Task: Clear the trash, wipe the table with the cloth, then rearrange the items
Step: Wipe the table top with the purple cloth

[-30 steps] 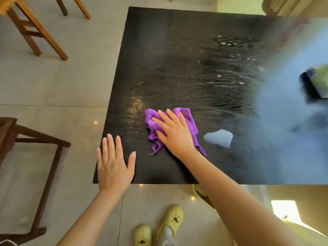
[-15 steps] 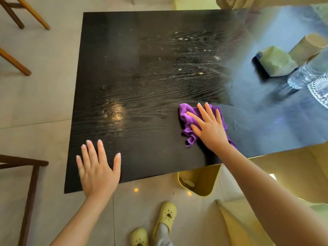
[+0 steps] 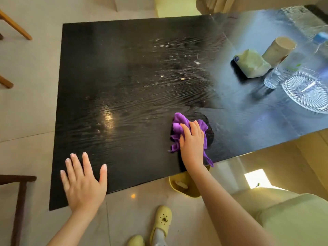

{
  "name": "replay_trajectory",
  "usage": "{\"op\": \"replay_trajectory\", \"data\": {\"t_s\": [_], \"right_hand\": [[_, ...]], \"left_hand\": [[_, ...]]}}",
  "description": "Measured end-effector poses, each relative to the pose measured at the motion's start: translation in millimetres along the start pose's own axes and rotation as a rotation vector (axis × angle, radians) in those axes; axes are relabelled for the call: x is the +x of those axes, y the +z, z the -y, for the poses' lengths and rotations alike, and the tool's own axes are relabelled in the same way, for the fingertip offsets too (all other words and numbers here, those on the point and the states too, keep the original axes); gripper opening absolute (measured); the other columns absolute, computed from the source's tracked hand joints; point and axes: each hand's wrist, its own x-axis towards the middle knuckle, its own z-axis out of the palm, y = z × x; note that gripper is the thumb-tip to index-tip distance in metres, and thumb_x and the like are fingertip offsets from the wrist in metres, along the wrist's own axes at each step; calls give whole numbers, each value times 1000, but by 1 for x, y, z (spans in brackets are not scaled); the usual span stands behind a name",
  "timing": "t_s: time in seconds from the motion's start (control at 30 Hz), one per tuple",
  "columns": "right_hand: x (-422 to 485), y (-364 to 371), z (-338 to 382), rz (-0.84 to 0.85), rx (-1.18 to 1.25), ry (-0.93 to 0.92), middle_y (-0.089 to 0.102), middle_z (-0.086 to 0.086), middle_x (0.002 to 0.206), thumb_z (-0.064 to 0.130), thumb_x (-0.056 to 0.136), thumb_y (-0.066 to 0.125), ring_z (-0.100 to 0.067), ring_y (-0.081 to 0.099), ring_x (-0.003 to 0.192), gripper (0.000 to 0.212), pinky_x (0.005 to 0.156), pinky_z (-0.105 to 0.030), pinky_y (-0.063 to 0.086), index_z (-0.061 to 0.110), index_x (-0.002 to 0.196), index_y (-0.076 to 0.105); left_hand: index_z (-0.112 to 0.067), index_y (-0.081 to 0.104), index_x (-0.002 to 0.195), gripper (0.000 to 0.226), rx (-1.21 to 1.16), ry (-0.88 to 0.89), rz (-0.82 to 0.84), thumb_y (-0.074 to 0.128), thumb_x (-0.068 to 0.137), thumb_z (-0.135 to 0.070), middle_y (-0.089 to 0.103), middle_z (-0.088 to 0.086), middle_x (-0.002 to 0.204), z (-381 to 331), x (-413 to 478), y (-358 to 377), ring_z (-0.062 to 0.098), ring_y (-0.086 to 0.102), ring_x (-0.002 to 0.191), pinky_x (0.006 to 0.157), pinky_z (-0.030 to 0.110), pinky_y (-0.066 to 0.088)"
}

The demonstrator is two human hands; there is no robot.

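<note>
A black wood-grain table (image 3: 124,86) fills the middle of the view. My right hand (image 3: 192,141) presses flat on a crumpled purple cloth (image 3: 179,126) near the table's front edge, right of centre. My left hand (image 3: 83,185) rests open, fingers spread, on the front left corner of the table. Small white crumbs and streaks (image 3: 177,68) dot the far middle of the tabletop. At the right stand a green tissue pack (image 3: 252,64), a paper cup (image 3: 278,48), a clear water bottle (image 3: 298,63) and a cut-glass dish (image 3: 308,89).
A yellow bin (image 3: 184,187) sits on the floor under the table's front edge. A pale green seat (image 3: 292,215) lies at bottom right. Wooden chair legs (image 3: 16,27) stand at the left, a dark wooden frame (image 3: 17,201) at lower left. My yellow clogs (image 3: 161,222) are below.
My right hand has slid the cloth to the right along the front of the table. The view has swung right, showing the items at the table's right end.
</note>
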Motion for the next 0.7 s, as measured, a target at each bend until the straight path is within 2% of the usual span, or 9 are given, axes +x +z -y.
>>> {"op": "replay_trajectory", "data": {"t_s": [0.2,0.37,0.43,0.5,0.53,0.6,0.63,0.7], "right_hand": [[-1,-4,-4,-56,206,-50,52,-8,133,10,94,47,-27,39,130,31,109,-34,31,15,122,59],[40,-50,-37,-253,190,-84,57,-16,127,16,88,46,-31,45,123,35,104,-27,30,9,118,63],[69,-66,-61,-178,154,-69,60,-16,123,21,87,46,-35,50,116,38,98,-33,37,12,121,61],[97,-73,-84,-21,-29,-54,59,-15,126,42,86,39,-38,50,118,52,97,-42,40,16,127,57],[107,-72,-94,66,-162,-46,54,-15,134,52,86,37,-39,44,126,58,103,-47,36,21,133,53],[117,-61,-108,224,-291,-28,34,-13,151,59,87,42,-38,20,142,61,113,-53,17,31,140,40],[116,-54,-112,247,-270,-29,27,-12,154,59,86,43,-37,11,144,61,115,-53,9,34,141,37],[110,-42,-113,169,-197,-45,28,-10,153,55,86,42,-36,8,145,58,117,-53,6,34,140,40]], "left_hand": [[-5,22,148,85,-5,7,-6,9,86,-62,20,23,155,0,0,-1,37,15,145,117,51,12],[-5,23,147,85,-7,11,-19,9,86,-62,21,23,154,-1,0,-1,37,16,144,117,51,11],[-5,22,147,85,-3,10,-19,8,86,-62,20,22,155,-1,0,0,37,16,145,117,51,11],[-5,22,147,86,-3,7,-24,7,86,-63,19,22,155,0,0,1,37,15,145,117,51,11],[-5,22,147,86,0,6,-27,7,86,-63,19,22,155,0,0,1,37,16,145,117,51,11],[-4,22,147,86,2,7,-31,6,86,-63,20,23,155,0,0,2,38,16,144,117,51,12],[-4,22,147,86,0,7,-33,7,86,-62,20,23,155,0,0,2,38,16,144,117,52,12],[-4,21,148,85,6,9,-30,8,86,-62,19,23,155,0,0,3,37,15,145,117,51,12]]}}
